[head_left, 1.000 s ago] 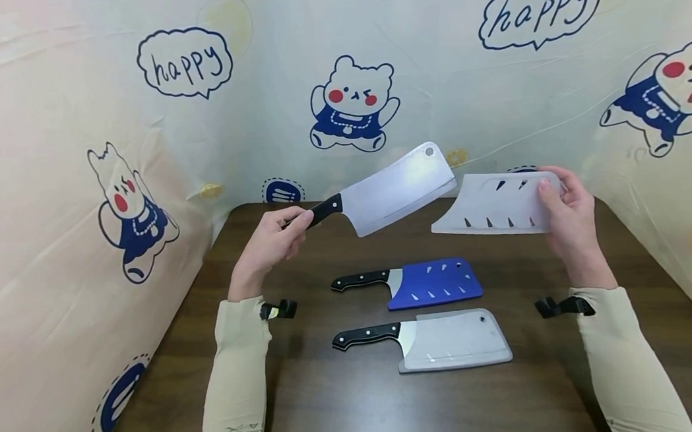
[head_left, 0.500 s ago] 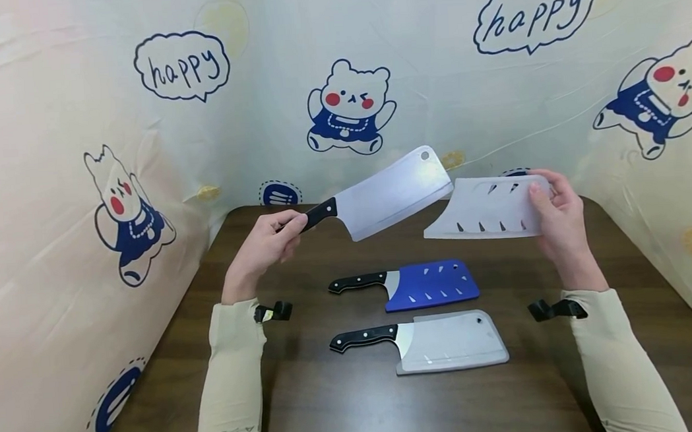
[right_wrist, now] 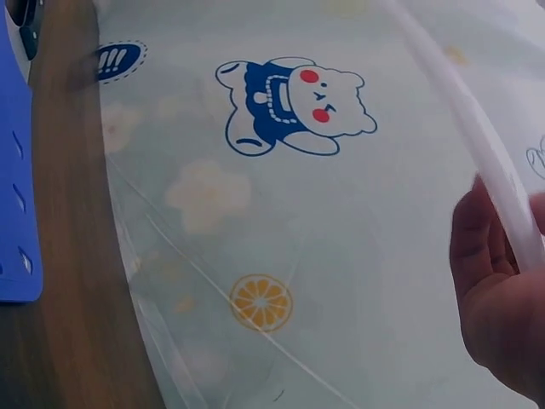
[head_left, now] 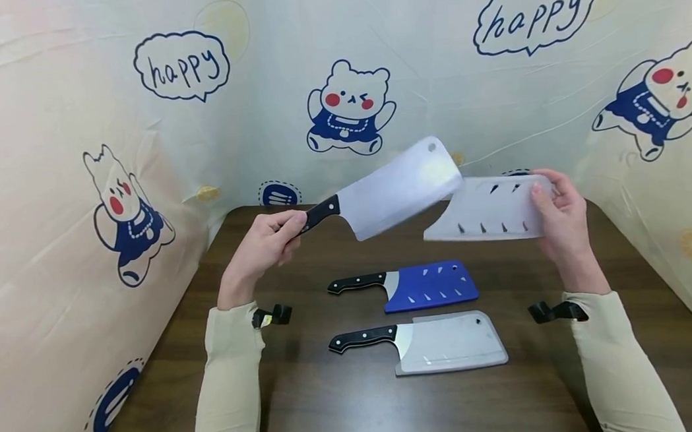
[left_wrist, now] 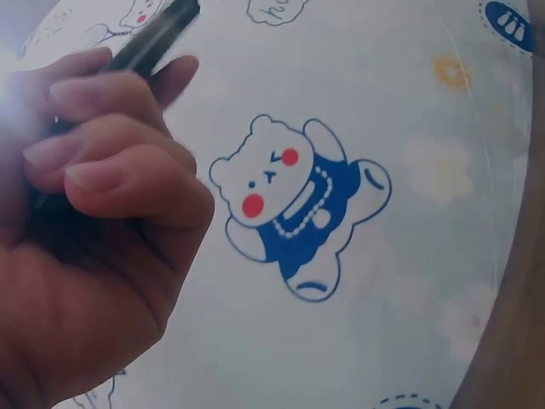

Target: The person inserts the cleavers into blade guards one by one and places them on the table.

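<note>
My left hand (head_left: 267, 244) grips the black handle of a cleaver (head_left: 400, 189), its bare blade raised and slanting up to the right. In the left wrist view, curled fingers wrap the dark handle (left_wrist: 153, 38). My right hand (head_left: 567, 229) pinches the closed end of a translucent white blade sheath (head_left: 482, 211) between thumb and fingers. The sheath's wide mouth faces left, toward the cleaver, and the blade's tip corner overlaps its upper left corner in the head view. Along its face run several dark slots. The right wrist view shows the sheath (right_wrist: 468, 111) edge-on in the hand.
Two sheathed cleavers lie on the dark wooden table (head_left: 358, 413), handles to the left: one in a blue sheath (head_left: 433, 284), and nearer one in a whitish sheath (head_left: 457, 342). A printed cloth (head_left: 433, 92) hangs behind and at both sides.
The bare cleaver has moved slightly right and up, and its tip corner now overlaps the sheath's corner, where a small gap showed before. The sheathed cleavers stay put.
</note>
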Tool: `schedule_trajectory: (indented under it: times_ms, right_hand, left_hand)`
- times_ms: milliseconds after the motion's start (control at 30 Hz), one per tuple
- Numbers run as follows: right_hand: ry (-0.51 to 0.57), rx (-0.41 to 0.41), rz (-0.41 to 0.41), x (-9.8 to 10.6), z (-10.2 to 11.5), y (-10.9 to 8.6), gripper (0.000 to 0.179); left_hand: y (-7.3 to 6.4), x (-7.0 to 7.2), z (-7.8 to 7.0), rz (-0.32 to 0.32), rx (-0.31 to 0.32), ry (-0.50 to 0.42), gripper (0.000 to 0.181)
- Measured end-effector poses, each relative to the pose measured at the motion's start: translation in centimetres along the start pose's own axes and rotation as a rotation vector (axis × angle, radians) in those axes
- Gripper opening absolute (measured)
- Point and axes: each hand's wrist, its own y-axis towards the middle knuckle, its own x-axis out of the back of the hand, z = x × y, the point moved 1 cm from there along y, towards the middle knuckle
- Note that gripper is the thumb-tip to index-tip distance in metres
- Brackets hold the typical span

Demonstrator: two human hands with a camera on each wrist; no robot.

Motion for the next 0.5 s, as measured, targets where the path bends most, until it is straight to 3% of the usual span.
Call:
schedule_trajectory:
  times_ms: [133, 200, 367, 500]
  right_hand:
    - [-0.120, 0.037, 0.040, -1.1, 0.1, -0.2, 0.038]
    - [-0.125, 0.040, 0.042, -1.3, 0.2, -0.3, 0.039]
    - [-0.009, 0.018, 0.010, -0.7, 0.6, -0.3, 0.038]
    - [0.086, 0.013, -0.022, -0.2, 1.0, -0.2, 0.039]
  left_hand:
    - [0.3, -1.1, -0.9, 0.102, -0.032, 0.098, 0.027]
    - [0.3, -1.3, -1.2, 0.111, -0.070, 0.126, 0.028]
    - [-0.4, 0.0, -1.3, -0.034, -0.124, 0.018, 0.028]
    - [-0.7, 1.2, -0.7, -0.115, -0.113, -0.038, 0.025]
